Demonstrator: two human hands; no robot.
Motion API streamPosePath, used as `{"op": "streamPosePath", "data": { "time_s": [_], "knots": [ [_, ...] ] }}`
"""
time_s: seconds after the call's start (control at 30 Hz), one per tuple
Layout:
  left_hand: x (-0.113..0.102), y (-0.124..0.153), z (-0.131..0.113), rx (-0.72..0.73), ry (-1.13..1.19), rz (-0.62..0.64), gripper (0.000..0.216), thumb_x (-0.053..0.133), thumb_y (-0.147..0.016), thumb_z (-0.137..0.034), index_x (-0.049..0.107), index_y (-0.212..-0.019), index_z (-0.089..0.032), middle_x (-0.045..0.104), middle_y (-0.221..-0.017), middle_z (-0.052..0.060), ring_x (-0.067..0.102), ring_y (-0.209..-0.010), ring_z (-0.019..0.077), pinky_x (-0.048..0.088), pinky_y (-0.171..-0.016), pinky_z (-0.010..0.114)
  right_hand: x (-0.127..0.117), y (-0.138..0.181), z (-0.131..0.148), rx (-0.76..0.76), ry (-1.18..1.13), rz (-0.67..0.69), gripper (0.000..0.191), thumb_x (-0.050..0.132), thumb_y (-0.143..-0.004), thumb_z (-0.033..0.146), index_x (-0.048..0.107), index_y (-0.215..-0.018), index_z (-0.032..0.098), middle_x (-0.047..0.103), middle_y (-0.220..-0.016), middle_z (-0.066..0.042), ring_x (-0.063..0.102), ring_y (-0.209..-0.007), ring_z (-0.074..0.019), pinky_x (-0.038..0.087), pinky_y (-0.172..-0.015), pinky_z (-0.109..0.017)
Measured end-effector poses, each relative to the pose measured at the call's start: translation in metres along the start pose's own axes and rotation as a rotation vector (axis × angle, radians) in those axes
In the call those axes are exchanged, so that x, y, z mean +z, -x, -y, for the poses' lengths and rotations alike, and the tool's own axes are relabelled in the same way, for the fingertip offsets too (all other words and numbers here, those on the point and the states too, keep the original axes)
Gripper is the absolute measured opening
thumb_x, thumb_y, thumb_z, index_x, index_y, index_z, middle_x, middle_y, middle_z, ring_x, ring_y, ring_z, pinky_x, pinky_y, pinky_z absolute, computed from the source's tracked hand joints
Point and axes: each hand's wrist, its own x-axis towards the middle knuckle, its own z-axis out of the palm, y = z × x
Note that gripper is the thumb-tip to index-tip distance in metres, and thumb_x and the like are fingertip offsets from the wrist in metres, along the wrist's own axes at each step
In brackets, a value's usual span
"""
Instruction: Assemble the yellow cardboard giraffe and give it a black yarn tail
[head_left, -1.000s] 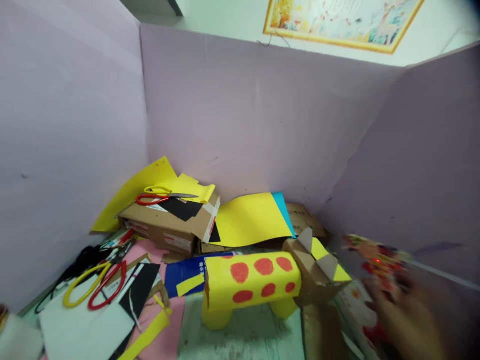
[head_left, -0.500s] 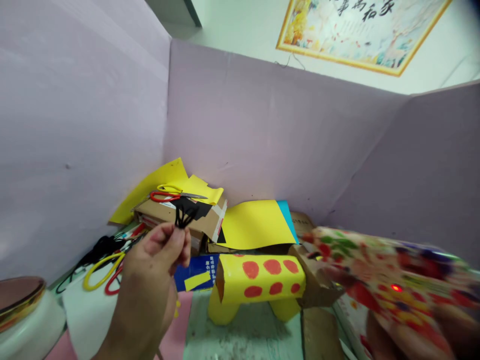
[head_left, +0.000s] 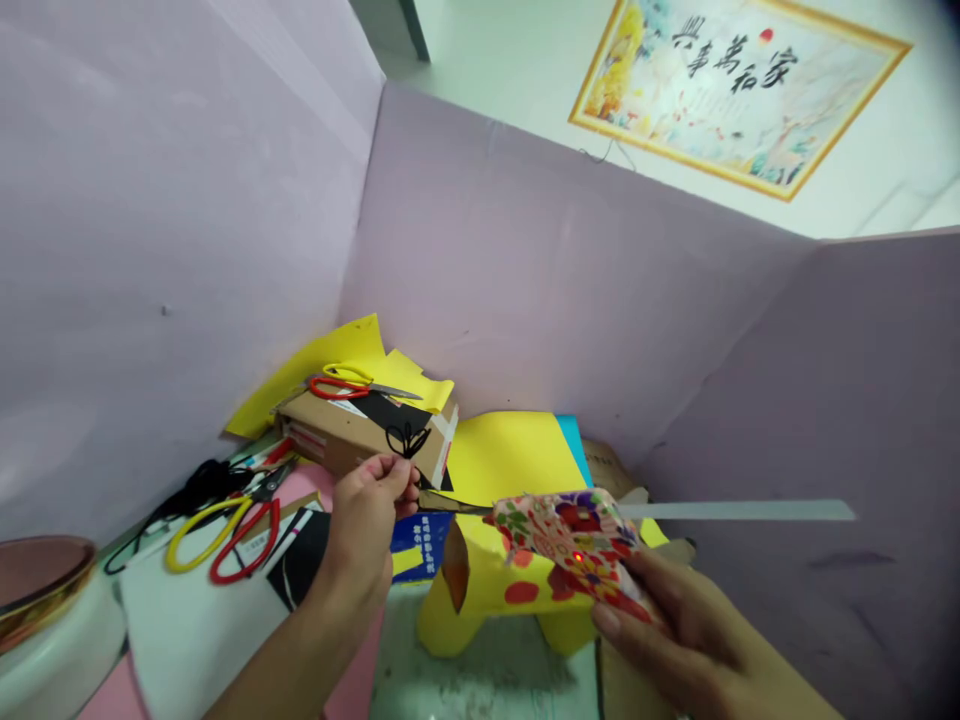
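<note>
In the head view my left hand (head_left: 375, 500) is closed, pinching a small bunch of black cord loops (head_left: 406, 440) between thumb and fingertips. My right hand (head_left: 667, 625) grips a hot glue gun (head_left: 559, 535) covered in floral material, with a small red light glowing on it. From its back end a long whitish glue stick (head_left: 742, 511) juts to the right. The gun's dark nozzle points left, close to my left fingertips; I cannot tell if it touches the cord. Below and behind the gun stands a yellow paper tube body (head_left: 480, 590) with red spots on short yellow legs, partly hidden.
Red-and-yellow scissors (head_left: 352, 382) lie on a cardboard box (head_left: 330, 425) at the back left. Another pair of scissors (head_left: 244, 535) and a black cord bundle (head_left: 202, 500) lie left. A white pot (head_left: 64, 640) stands front left. Yellow sheets (head_left: 517, 450) lean near the purple partition (head_left: 525, 280).
My right hand has brought the glue gun leftward from the right side, over the spotted yellow body. The nozzle is now near the cord loops. My left hand still pinches them; the view has shifted.
</note>
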Motion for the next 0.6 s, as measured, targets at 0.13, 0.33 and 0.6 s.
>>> {"op": "streamPosePath", "data": {
  "time_s": [0.13, 0.33, 0.6],
  "knots": [
    [-0.001, -0.001, -0.006, -0.011, 0.015, -0.001, 0.022, 0.069, -0.048, -0.026, 0.055, -0.061, -0.014, 0.057, -0.054, -0.003, 0.049, -0.05, 0.0075, 0.039, -0.047, 0.018, 0.005, -0.005, 0.005, -0.01, 0.012, 0.03, 0.053, 0.064, -0.072, 0.053, 0.064, -0.112, 0.018, 0.066, -0.11, -0.013, 0.061, -0.104, -0.0293, 0.052, -0.087, -0.037],
    [-0.001, 0.0, -0.01, 0.0, 0.027, -0.008, 0.022, 0.069, -0.049, -0.027, 0.056, -0.061, -0.014, 0.057, -0.055, -0.003, 0.049, -0.05, 0.0074, 0.039, -0.047, 0.018, 0.005, -0.006, 0.011, -0.004, 0.056, 0.062, 0.052, 0.063, -0.073, 0.052, 0.064, -0.112, 0.018, 0.067, -0.106, -0.013, 0.062, -0.103, -0.0288, 0.051, -0.088, -0.036],
    [0.001, 0.002, -0.009, 0.003, 0.031, 0.011, 0.019, 0.067, -0.05, -0.025, 0.055, -0.059, -0.014, 0.056, -0.054, -0.002, 0.047, -0.048, 0.0071, 0.038, -0.046, 0.019, 0.005, -0.006, 0.008, -0.095, 0.134, 0.018, 0.048, 0.059, -0.075, 0.056, 0.067, -0.108, 0.021, 0.07, -0.098, -0.012, 0.065, -0.094, -0.029, 0.055, -0.081, -0.037]
  ]
}}
